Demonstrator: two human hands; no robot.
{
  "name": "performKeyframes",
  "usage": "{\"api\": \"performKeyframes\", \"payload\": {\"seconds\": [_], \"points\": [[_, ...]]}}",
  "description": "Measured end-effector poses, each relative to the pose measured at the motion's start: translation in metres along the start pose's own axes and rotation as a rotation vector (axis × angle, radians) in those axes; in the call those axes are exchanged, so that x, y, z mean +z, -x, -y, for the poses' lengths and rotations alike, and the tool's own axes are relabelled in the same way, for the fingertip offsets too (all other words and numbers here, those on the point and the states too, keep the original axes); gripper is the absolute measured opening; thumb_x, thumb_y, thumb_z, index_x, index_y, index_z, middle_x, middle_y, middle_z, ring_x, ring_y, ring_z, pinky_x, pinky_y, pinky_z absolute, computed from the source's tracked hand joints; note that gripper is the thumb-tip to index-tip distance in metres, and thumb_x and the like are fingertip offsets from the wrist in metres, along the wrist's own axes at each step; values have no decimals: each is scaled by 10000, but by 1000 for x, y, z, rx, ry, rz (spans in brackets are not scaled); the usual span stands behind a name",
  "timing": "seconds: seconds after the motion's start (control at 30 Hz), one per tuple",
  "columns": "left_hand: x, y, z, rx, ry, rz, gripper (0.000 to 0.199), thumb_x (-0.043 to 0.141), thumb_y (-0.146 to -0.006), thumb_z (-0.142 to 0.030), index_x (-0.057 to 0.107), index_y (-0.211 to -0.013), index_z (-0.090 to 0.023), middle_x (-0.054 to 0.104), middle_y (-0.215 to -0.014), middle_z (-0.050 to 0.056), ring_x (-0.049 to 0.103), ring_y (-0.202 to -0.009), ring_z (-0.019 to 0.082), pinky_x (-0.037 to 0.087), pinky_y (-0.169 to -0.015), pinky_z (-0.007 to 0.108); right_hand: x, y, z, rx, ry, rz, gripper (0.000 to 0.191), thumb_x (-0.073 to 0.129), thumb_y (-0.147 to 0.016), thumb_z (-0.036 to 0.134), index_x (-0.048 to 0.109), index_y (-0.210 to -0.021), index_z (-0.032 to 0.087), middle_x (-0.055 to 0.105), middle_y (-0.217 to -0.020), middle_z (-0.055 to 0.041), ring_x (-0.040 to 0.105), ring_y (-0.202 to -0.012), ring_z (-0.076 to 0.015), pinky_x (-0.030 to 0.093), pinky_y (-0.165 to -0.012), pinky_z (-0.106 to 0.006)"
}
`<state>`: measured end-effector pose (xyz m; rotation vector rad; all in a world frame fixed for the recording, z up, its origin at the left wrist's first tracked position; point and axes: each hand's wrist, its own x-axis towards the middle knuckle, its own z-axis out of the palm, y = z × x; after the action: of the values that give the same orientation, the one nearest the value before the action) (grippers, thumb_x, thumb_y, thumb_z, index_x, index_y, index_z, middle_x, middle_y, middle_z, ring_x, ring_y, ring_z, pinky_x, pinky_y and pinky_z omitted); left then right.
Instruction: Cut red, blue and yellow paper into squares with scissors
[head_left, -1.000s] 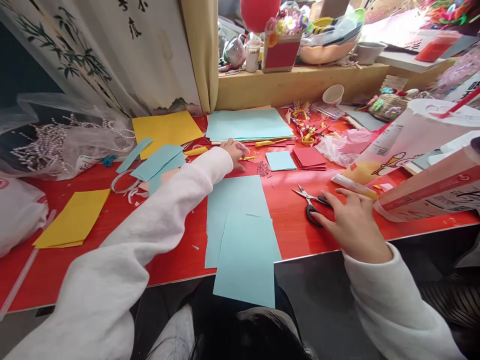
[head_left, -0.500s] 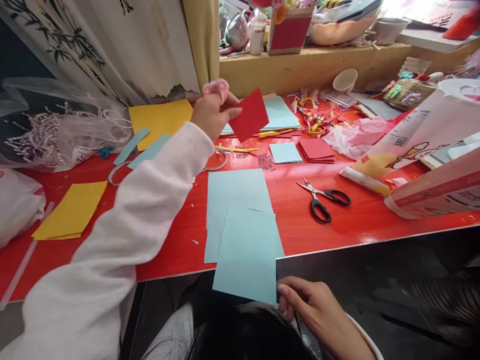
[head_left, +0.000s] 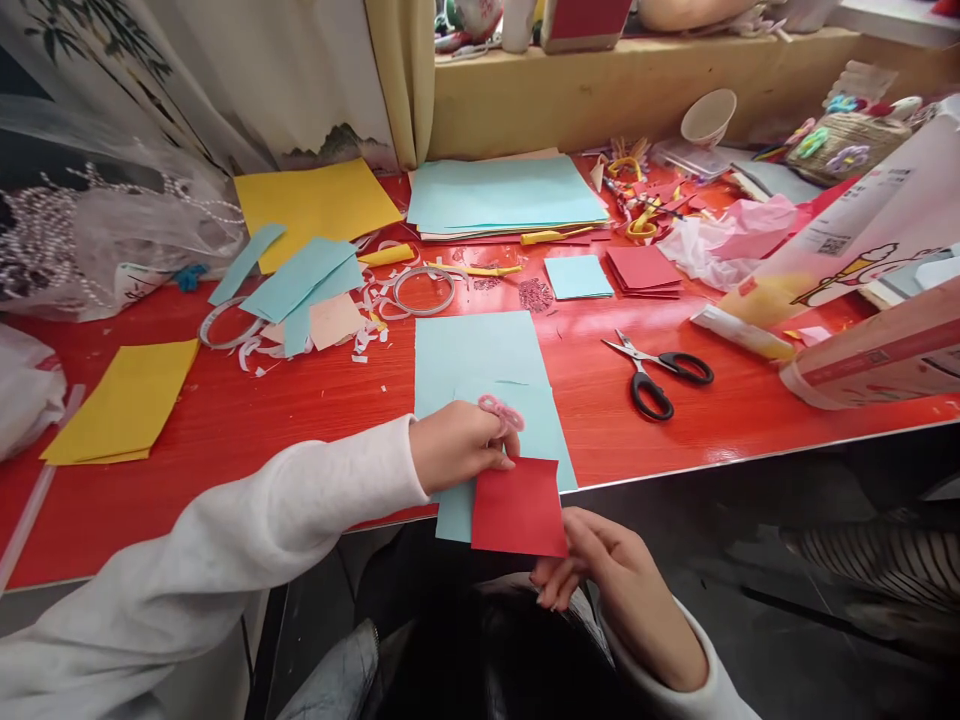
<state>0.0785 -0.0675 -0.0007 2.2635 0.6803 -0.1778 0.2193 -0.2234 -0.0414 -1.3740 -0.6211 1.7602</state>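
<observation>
A square of red paper (head_left: 517, 508) is pinched between the thumb and fingers of my left hand (head_left: 471, 445), which wears a pink ring shaped like a bow. The red square lies over a light blue sheet (head_left: 454, 518), hiding most of its lower part. Beneath that is a larger light blue sheet (head_left: 480, 345), at the table's front edge. My right hand (head_left: 611, 570) is by the lower right corner of the red square, its fingers loosely bent and apart. Whether it touches the paper is hard to see.
Black-handled scissors (head_left: 652, 372) lie open on the red table (head_left: 360, 410). Further back are a small blue stack (head_left: 577, 277), a red stack (head_left: 643, 270) and large blue sheets (head_left: 502, 195). Yellow paper (head_left: 124, 400) and tape rolls (head_left: 424, 290) lie left, tall cups (head_left: 870, 360) right.
My left hand has brought the red square from the back of the table down onto the blue sheet. The view has tilted down, and my right hand stays near the papers' corner.
</observation>
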Motion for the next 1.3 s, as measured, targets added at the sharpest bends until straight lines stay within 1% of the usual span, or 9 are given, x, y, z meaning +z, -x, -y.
{"api": "performKeyframes", "payload": {"seconds": [0.27, 0.37, 0.47, 0.53, 0.6, 0.73, 0.87, 1.03, 1.3], "points": [[-24, 1, 2, 303, -219, -443, 418, 637, -733, -385, 577, -1036, -105, 548, -1217, 159, 438, -1179, 251, 323, -1005, 393, -3, 10, 24, -81, 517, 3, 337, 406, -875, 453, 491, -708, 171, 586, -579, 0, 531, -474, -89, 417, -501, -209], [-39, -4, -17, 436, -287, -215, 536, 701, -658, -408, 553, -1126, -191, 496, -1310, 90, 348, -1264, 280, 180, -1073, 464, -7, 13, 49, -187, 886, 50, 313, 371, -896, 383, 483, -682, 182, 542, -565, 12, 493, -499, -91, 382, -508, -211], [-52, -12, -37, 382, -355, 125, 183, 641, -732, -265, 647, -906, -207, 658, -1043, 29, 536, -1065, 227, 229, -1049, 421, -12, 9, 76, -353, 1091, 68, 278, 381, -890, 335, 505, -690, 187, 509, -556, 17, 445, -494, -91, 353, -489, -215], [-60, -14, -42, 262, -309, 159, 67, 592, -759, -212, 654, -738, -200, 675, -862, 4, 594, -880, 173, 355, -943, 324, -17, 2, 92, -475, 1068, 30, 223, 445, -867, 344, 555, -750, 190, 554, -613, 6, 486, -542, -99, 386, -517, -214], [-67, -12, -39, 136, -161, 2, 77, 596, -743, -237, 644, -692, -204, 641, -751, -17, 588, -804, 157, 401, -863, 291, -23, -8, 103, -557, 924, -40, 183, 548, -812, 368, 596, -862, 199, 617, -739, -15, 554, -644, -126, 447, -587, -227], [-68, 0, -17, -11, 228, -221, 144, 590, -715, -322, 622, -712, -182, 561, -610, -52, 559, -710, 127, 314, -985, 376, -24, -28, 104, -547, 536, -43, 209, 596, -778, 385, 615, -894, 213, 648, -866, -40, 605, -788, -183, 511, -670, -282], [-52, 10, 4, -32, 403, -237, 178, 614, -700, -343, 606, -743, -170, 568, -640, -54, 542, -730, 104, 165, -1072, 384, -15, -39, 95, -505, 423, -30, 201, 560, -803, 397, 625, -855, 215, 640, -800, -31, 603, -769, -183, 509, -680, -293], [-38, 15, 12, -86, 402, -260, 194, 609, -705, -355, 613, -755, -167, 558, -656, -32, 502, -799, 131, 242, -1025, 370, -9, -46, 90, -405, 443, 51, 233, 573, -793, 400, 644, -908, 210, 646, -798, -35, 609, -742, -187, 509, -686, -312], [-35, 20, 31, -106, 440, -288, 274, 590, -716, -392, 665, -834, -156, 648, -756, 6, 514, -1003, 167, 153, -1079, 337, -10, -63, 66, -389, 365, 0, 251, 572, -797, 395, 658, -959, 224, 677, -921, -23, 613, -854, -193, 501, -703, -271]]}}
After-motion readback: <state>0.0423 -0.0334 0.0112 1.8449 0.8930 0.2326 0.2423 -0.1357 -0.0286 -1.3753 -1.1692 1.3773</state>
